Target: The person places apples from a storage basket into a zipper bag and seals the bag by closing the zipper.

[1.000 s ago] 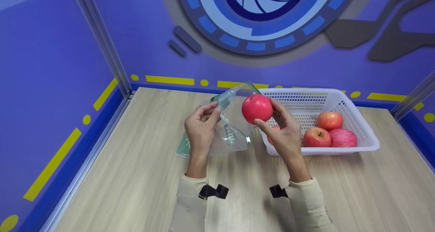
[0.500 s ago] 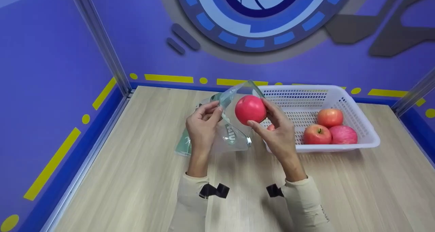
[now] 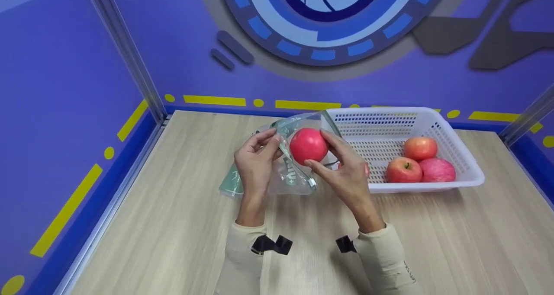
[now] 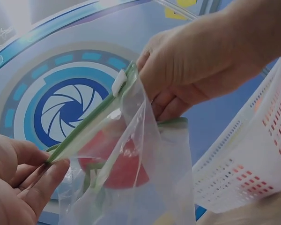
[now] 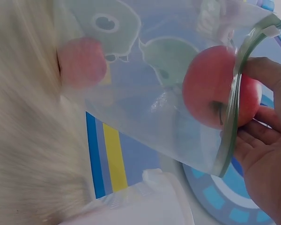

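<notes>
My left hand (image 3: 256, 163) pinches the green zip edge of a clear zip bag (image 3: 291, 174) between thumb and fingers. In my right hand (image 3: 346, 174) a red apple (image 3: 309, 146) is gripped at the bag's mouth. The right wrist view shows most of this apple (image 5: 208, 86) behind the clear film, with the green zip edge (image 5: 232, 112) crossing it and my fingers outside. Another apple (image 5: 83, 63) lies low inside the bag. A white slider (image 4: 118, 83) sits on the zip edge in the left wrist view.
A white perforated basket (image 3: 469, 174) stands right of the bag on the wooden table (image 3: 173, 226). It holds several apples (image 3: 404, 170), one partly hidden behind my right hand. Blue panels (image 3: 181, 48) rise behind and at the left.
My right hand has moved left with the apple, from beside the bag into its mouth. The left hand keeps its pinch on the bag's edge, almost in place.
</notes>
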A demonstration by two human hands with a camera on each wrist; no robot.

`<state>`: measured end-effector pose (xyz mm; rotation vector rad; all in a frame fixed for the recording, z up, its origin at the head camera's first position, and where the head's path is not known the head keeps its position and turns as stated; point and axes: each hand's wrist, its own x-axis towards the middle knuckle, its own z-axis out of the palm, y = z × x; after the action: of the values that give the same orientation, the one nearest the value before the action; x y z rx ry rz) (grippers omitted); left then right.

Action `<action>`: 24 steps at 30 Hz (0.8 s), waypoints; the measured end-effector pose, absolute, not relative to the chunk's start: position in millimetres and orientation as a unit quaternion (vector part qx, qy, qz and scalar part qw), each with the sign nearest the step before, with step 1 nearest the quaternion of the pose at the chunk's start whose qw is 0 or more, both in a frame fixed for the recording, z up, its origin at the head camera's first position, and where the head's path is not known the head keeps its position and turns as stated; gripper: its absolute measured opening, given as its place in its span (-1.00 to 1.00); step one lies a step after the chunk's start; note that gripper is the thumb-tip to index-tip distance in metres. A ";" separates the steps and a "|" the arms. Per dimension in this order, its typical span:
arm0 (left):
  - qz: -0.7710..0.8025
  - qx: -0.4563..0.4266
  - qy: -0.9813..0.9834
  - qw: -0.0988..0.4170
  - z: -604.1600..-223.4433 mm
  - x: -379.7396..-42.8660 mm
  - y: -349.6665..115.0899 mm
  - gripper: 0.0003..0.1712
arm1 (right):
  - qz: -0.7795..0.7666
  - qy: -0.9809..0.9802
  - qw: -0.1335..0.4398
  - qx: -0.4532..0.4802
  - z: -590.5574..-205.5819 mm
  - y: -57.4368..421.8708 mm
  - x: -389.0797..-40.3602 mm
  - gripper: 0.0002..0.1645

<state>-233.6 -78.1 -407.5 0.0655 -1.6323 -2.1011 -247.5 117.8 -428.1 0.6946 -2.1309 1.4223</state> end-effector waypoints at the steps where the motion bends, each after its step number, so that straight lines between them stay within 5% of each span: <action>1: -0.775 0.031 -0.586 0.235 -406.5 -233.1 -78.0 -0.76 | 0.517 -0.781 0.239 0.256 -428.2 117.1 -247.6 -0.09; 8: -0.806 0.055 -0.540 0.235 -403.5 -231.2 -76.0 -0.73 | 0.456 -0.809 0.254 0.269 -430.1 111.2 -247.3 -0.11; 18: -0.822 0.081 -0.494 0.272 -402.3 -230.3 -75.2 -0.77 | 0.403 -0.747 0.410 0.335 -429.8 111.4 -247.0 -0.45; 24: -0.821 0.081 -0.495 0.274 -401.5 -230.5 -81.6 -0.76 | 0.400 -0.815 0.335 0.253 -429.8 131.5 -250.4 -0.47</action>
<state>-230.5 -81.6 -401.5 0.2169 -1.3319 -2.2070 -250.4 131.5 -429.8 0.6594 -2.1271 1.0433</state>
